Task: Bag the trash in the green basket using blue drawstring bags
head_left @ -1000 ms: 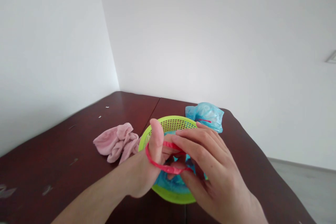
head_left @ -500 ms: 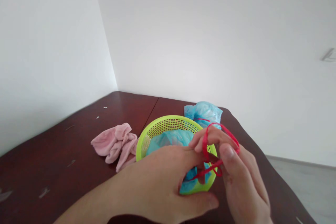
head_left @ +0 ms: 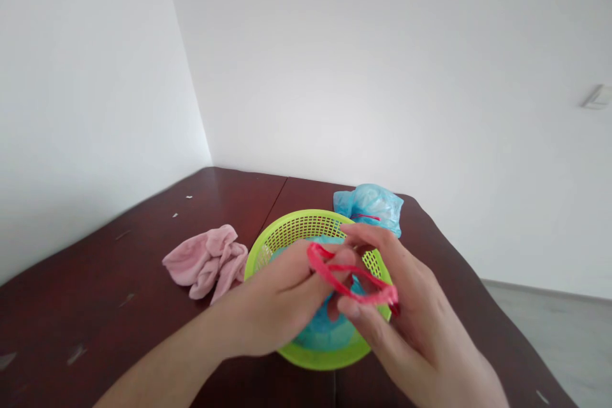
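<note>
A loop of thin red ribbon (head_left: 329,275) runs between my hands above the basket, slightly blurred. My left hand (head_left: 287,299) is closed, with the loop over its thumb and fingers; part of its grip is hidden. From the right, my right hand (head_left: 421,312) curls its thumb and fingers round the loop's other end. Below both hands stands a lime-green mesh basket (head_left: 325,360) with a crumpled blue plastic bag (head_left: 327,335) inside. The hands cover much of that bag.
A second blue plastic bag (head_left: 375,201), with a red tie around it, lies behind the basket. Left of the basket is a crumpled pink cloth (head_left: 205,261). The dark red table (head_left: 143,319) reaches the white walls and carries small scraps.
My left hand has turned thumb-up and drawn back left from lying flat over the basket. My right hand has shifted left, and the ribbon loop is now lower, between both hands.
</note>
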Available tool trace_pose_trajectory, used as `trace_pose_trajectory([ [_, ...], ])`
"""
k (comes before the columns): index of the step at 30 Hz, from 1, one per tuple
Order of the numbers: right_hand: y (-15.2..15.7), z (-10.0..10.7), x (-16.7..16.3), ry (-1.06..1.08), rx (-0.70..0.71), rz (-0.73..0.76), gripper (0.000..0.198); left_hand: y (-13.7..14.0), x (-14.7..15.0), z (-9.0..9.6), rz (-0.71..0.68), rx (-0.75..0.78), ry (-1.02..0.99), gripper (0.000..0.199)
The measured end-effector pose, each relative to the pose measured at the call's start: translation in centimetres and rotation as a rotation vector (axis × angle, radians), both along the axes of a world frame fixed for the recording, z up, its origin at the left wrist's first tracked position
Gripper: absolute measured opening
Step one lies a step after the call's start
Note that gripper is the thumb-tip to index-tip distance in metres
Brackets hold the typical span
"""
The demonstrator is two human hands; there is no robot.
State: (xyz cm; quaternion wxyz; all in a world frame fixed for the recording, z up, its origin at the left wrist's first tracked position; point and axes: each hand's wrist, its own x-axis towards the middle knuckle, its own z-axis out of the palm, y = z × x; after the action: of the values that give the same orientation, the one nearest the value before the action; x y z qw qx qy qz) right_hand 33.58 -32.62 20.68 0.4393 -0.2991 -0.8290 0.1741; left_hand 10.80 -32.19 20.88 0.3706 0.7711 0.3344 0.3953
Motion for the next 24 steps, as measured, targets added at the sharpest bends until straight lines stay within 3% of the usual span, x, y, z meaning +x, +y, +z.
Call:
trace_pose_trajectory([
  [3,1.3,0.1,-0.7,-0.022,-0.062,0.014,0.015,0.6,-0.5,-0.1,0.061,-0.244,-0.28,0.057],
  [4,1.6,0.0,-0.9,-0.019,-0.079,0.011,0.015,0.8,-0.6,-0.2,0.067,-0.297,-0.356,0.057],
  [9,1.6,-0.7,-1.0,0.063,-0.015,-0.019,0.041,1.5,-0.8,-0.4,0.042,-0.379,-0.44,0.052],
  [14,0.0,-1.1,-0.5,0.314,-0.124,0.014,0.042,1.2,-0.9,0.1,0.001,-0.475,-0.43,0.064],
  [17,-0.6,-1.3,-0.1,0.392,-0.152,0.118,0.045,1.0,-1.1,0.6,-0.096,-0.525,-0.466,0.068],
  [19,-0.8,-1.4,0.1,0.394,-0.113,0.151,0.042,1.1,-1.3,0.7,-0.154,-0.533,-0.503,0.065],
  [21,-0.9,-1.4,0.1,0.366,-0.004,0.082,0.026,1.3,-1.4,0.6,-0.171,-0.522,-0.549,0.061],
  [24,-0.6,-0.7,-0.6,0.148,0.185,0.054,0.007,1.8,-1.5,0.3,-0.177,-0.491,-0.661,0.053],
])
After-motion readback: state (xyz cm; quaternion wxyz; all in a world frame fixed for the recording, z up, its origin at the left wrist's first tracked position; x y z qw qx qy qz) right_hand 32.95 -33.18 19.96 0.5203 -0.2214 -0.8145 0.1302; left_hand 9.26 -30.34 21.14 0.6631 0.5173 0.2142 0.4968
